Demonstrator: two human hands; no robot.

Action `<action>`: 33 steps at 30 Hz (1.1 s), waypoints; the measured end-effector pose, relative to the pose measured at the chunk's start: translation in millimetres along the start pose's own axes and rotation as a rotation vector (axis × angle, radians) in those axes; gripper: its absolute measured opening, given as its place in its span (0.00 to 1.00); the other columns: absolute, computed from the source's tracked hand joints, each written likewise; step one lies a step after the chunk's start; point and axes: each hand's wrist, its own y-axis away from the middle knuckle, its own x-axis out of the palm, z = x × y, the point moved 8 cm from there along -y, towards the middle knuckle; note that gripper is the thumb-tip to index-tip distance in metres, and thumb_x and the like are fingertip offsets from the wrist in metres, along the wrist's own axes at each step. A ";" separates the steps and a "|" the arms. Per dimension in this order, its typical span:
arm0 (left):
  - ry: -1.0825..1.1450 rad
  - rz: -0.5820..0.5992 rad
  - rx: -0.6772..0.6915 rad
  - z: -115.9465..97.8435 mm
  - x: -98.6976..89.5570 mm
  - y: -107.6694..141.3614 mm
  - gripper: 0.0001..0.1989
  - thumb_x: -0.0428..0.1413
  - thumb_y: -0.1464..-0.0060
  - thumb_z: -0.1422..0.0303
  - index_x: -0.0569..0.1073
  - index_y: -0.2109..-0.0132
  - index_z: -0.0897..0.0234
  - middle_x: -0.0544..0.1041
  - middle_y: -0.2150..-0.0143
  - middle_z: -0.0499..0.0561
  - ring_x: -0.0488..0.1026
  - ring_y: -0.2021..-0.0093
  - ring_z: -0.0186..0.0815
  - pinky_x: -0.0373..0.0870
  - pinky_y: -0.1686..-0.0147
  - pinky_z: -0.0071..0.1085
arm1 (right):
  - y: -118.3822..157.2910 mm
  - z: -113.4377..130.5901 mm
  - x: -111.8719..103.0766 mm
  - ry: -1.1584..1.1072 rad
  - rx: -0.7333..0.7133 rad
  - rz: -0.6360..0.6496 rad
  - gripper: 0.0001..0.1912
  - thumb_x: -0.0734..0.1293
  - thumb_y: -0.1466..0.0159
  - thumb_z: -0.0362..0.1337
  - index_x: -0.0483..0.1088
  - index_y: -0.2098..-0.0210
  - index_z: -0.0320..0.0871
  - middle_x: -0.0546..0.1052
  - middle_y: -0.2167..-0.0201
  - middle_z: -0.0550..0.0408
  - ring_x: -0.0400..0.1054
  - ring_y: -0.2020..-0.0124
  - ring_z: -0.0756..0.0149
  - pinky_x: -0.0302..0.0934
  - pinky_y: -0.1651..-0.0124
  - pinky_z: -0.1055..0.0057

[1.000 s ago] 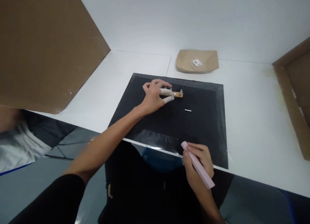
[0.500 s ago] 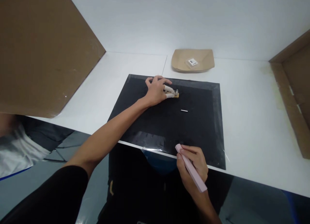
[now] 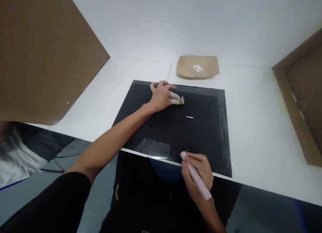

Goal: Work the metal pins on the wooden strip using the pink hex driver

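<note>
My left hand [image 3: 161, 98] reaches over the far part of the black mat [image 3: 161, 132]. White covers wrap its thumb and index finger, which close on a small yellow-based piece with clear upright parts [image 3: 181, 100]; its left part is hidden by the fingers, while the other fingers are spread. At the mat's near edge, my right hand [image 3: 200, 172] grips a pale pink, straight-sided stick [image 3: 197, 179], tilted with its upper end toward the mat. A short silver pin-like rod [image 3: 189, 117] lies on the mat between the two hands, touched by neither.
Behind the mat sits a brown paper tray [image 3: 212, 66] holding a small clear case with a white label [image 3: 197, 68]. Brown cardboard panels stand at left [image 3: 50, 51] and right [image 3: 293, 115] on the white table [image 3: 256, 125]. Part of another person [image 3: 18, 159] shows at far left.
The whole view has shifted slightly. Both hands keep their grips and stay in nearly the same places relative to the mat; the silver rod has not visibly moved on it.
</note>
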 end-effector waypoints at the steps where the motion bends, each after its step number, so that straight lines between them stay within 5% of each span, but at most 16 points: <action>1: 0.000 0.003 0.006 -0.4 0.1 -0.5 0.09 0.66 0.43 0.62 0.84 0.59 0.61 0.77 0.38 0.57 0.58 0.31 0.58 0.38 0.32 0.65 | 0.1 -0.2 0.1 0.000 -0.003 -0.002 0.12 0.70 0.34 0.25 0.75 0.53 0.43 0.76 0.54 0.51 0.76 0.55 0.68 0.75 0.55 0.72; 7: -0.046 0.018 0.017 -2.5 -3.7 -0.9 0.13 0.66 0.44 0.62 0.83 0.53 0.61 0.77 0.38 0.57 0.58 0.31 0.59 0.37 0.31 0.66 | -0.3 0.9 0.6 0.004 -0.023 -0.006 0.12 0.70 0.34 0.24 0.74 0.53 0.43 0.76 0.55 0.51 0.76 0.55 0.68 0.75 0.54 0.72; 16: -0.100 0.050 0.052 -11.2 -7.8 0.7 0.08 0.64 0.41 0.63 0.84 0.61 0.62 0.74 0.35 0.58 0.54 0.29 0.60 0.38 0.33 0.67 | 1.8 -1.4 2.1 0.021 -0.039 -0.014 0.13 0.70 0.35 0.24 0.74 0.52 0.43 0.76 0.55 0.51 0.76 0.56 0.67 0.75 0.56 0.70; 22: -0.168 0.178 0.116 -17.7 -8.8 -2.6 0.22 0.64 0.44 0.64 0.79 0.41 0.55 0.67 0.29 0.58 0.53 0.29 0.61 0.46 0.36 0.66 | 3.2 -3.4 4.1 0.022 -0.053 -0.007 0.14 0.70 0.35 0.24 0.74 0.52 0.43 0.76 0.55 0.50 0.77 0.56 0.68 0.75 0.55 0.72; 26: -0.186 0.233 0.170 -22.5 -9.3 -6.6 0.13 0.60 0.39 0.62 0.83 0.49 0.52 0.72 0.32 0.55 0.56 0.30 0.58 0.42 0.35 0.66 | 1.7 -1.5 3.1 0.025 -0.062 -0.014 0.13 0.70 0.35 0.24 0.74 0.52 0.42 0.76 0.55 0.51 0.77 0.57 0.69 0.75 0.56 0.74; 33: -0.211 0.174 0.195 -27.9 -14.2 -8.9 0.12 0.61 0.39 0.58 0.84 0.53 0.56 0.76 0.36 0.56 0.57 0.31 0.57 0.40 0.35 0.64 | 3.9 -1.9 3.7 0.023 -0.061 -0.016 0.14 0.70 0.35 0.24 0.75 0.52 0.43 0.76 0.55 0.51 0.77 0.58 0.69 0.75 0.56 0.73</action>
